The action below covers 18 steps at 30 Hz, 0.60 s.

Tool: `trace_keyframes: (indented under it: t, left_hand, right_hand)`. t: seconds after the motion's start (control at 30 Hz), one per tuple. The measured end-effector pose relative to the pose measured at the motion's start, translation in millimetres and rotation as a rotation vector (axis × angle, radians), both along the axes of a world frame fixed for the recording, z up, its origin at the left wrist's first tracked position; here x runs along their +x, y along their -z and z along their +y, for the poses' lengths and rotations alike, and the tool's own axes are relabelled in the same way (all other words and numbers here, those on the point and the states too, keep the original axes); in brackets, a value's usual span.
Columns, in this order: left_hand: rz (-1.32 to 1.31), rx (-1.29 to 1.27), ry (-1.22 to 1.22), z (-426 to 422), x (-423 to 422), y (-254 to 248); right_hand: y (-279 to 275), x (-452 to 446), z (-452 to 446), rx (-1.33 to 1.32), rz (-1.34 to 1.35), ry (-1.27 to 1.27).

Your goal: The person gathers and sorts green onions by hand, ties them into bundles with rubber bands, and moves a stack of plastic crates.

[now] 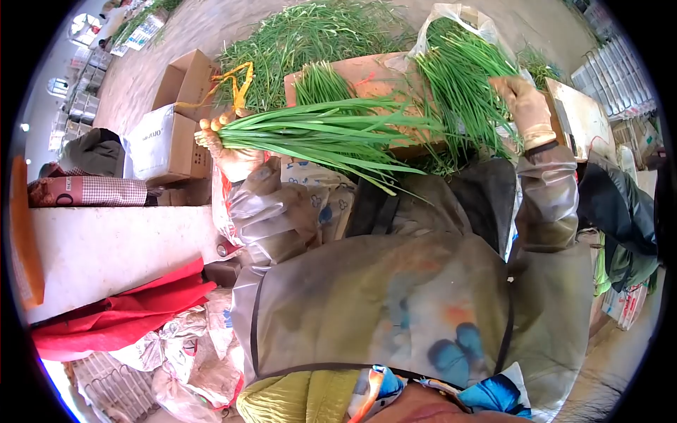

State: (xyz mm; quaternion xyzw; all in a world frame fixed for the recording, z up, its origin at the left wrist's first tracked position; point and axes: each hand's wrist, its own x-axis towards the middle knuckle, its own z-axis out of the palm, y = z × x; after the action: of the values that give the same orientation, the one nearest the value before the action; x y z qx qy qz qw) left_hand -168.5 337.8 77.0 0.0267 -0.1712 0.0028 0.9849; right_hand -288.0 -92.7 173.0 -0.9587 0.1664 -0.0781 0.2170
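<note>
My left hand (236,161) is closed around the base ends of a bunch of long green chives (317,130), whose leaves fan out to the right over a reddish-brown board (384,76). A tan glove covers my right hand (525,106). Its fingers curl onto the right edge of a heap of chives (462,88) in a clear plastic bag (462,13); the fingertips are partly hidden among the stalks. A shorter bundle of chives (321,83) lies on the board's left part, behind the held bunch.
Loose green leaves (303,39) are piled on the floor beyond the board. An open cardboard box (187,81) and yellow ties (243,81) are at the left. Nearer stand a white tabletop (120,247) and red cloth (141,307). Plastic crates (613,81) are stacked at the right.
</note>
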Motion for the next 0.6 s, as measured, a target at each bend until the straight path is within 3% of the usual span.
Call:
trace_keyframes:
  t: [0.07, 0.13, 0.2, 0.27, 0.3, 0.33, 0.4, 0.43, 0.53, 0.6]
  left_hand:
    - [-0.027, 0.012, 0.052, -6, 4, 2]
    - [-0.089, 0.086, 0.028, -18, 4, 2]
    - [-0.040, 0.048, 0.076, -30, 1, 0]
    - [-0.058, 0.056, 0.072, -41, -1, -1]
    - [-0.055, 0.060, 0.072, -44, 0, -2]
    - [-0.062, 0.077, 0.073, -47, 0, -3]
    - [-0.053, 0.102, 0.080, -50, 0, -2]
    - [-0.057, 0.107, 0.095, -51, 2, -2]
    - [-0.066, 0.140, 0.138, -54, 7, 1]
    - [-0.060, 0.160, 0.186, -53, 7, 4]
  right_hand:
    - [1, 11, 18, 0.039, -0.350, -0.211]
    - [12, 27, 45, 0.304, -0.513, -0.492]
    - [12, 25, 89, 0.392, -0.444, -0.587]
    - [19, 24, 122, 0.349, -0.424, -0.594]
    - [20, 22, 132, 0.108, -0.345, -0.621]
    - [39, 29, 142, -0.158, -0.506, -0.574]
    - [61, 38, 152, -0.180, -0.448, -0.531]
    - [61, 42, 149, -0.067, -0.336, -0.594]
    - [72, 57, 142, -0.066, -0.476, -0.561]
    - [73, 65, 135, -0.211, -0.488, -0.538]
